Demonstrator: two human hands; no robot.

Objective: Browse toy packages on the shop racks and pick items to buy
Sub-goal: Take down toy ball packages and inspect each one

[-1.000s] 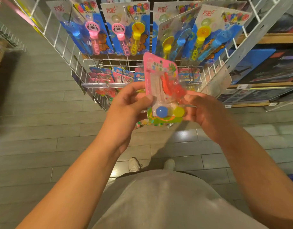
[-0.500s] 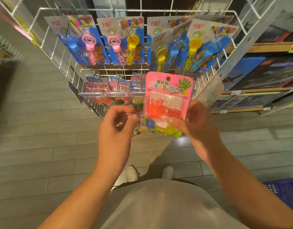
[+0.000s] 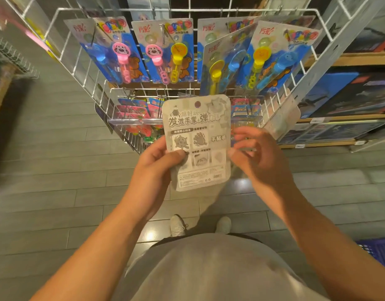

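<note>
Toy pkg held up btwn both hands, grey printed back facing the camera.

Left hand grips the pkg's lower-left edge — thumb on the back, fingers curled behind. Right hand sits at the right edge, fingers bent & blurred; can't tell if it really pinches the card or just touches it. Pkg is upright, in front of the wire rack, below the hanging blue bubble-wand cards, above the floor.

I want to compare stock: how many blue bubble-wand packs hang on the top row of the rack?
5 show: far left, next right, one half-hidden behind, one tilted before it, far right. More may hang behind.
</note>
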